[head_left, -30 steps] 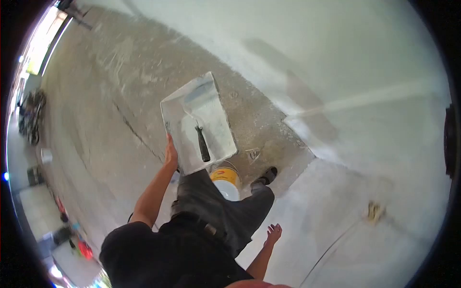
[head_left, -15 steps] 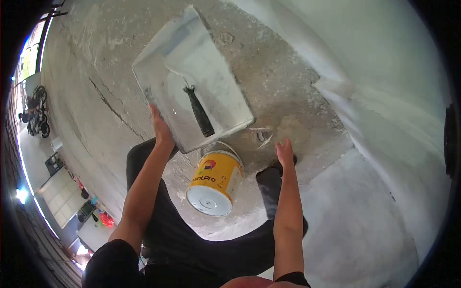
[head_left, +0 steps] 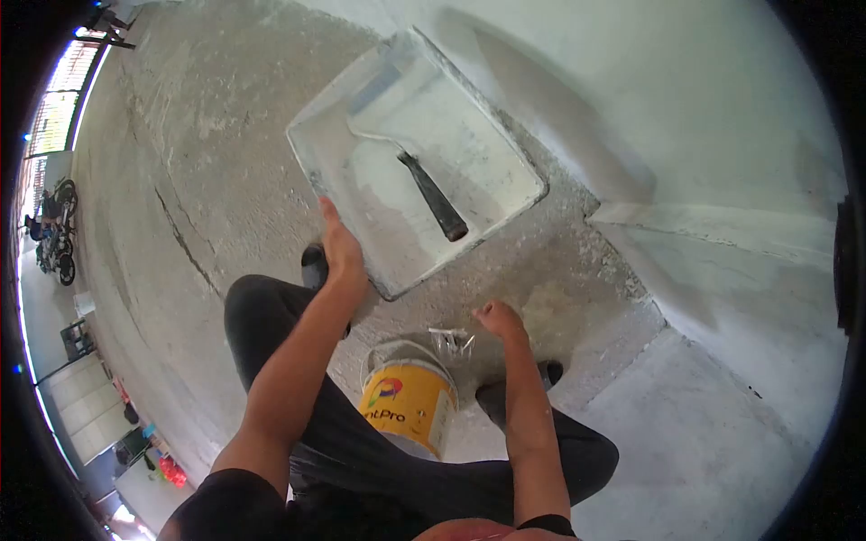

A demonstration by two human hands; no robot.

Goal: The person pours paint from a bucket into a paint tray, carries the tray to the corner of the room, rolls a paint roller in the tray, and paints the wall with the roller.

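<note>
My left hand [head_left: 341, 248] grips the near left edge of a large paint tray [head_left: 510, 171] smeared with white paint. The tray is held in front of me, close to the wall. Inside it lies a paint roller [head_left: 435, 200], its black handle toward me and its wire frame coated white; the roller cover cannot be made out. My right hand [head_left: 502, 320] is off the tray, below its right side, fingers curled with nothing visible in them. By that hand, a small crumpled clear plastic piece [head_left: 451, 341] is on the floor. A yellow paint bucket [head_left: 408, 397] lies tipped between my legs.
A pale painted wall [head_left: 704, 117] rises along the right, with a ledge at its base. The cracked concrete floor [head_left: 207, 162] is splashed with paint. My legs [head_left: 271, 320] are bent on both sides of the bucket. A motorcycle [head_left: 61, 230] stands far left.
The tray, with the roller in it and my left hand on it, has shifted right toward the wall. My right hand has curled more and lies lower left in view. The bucket appears lower.
</note>
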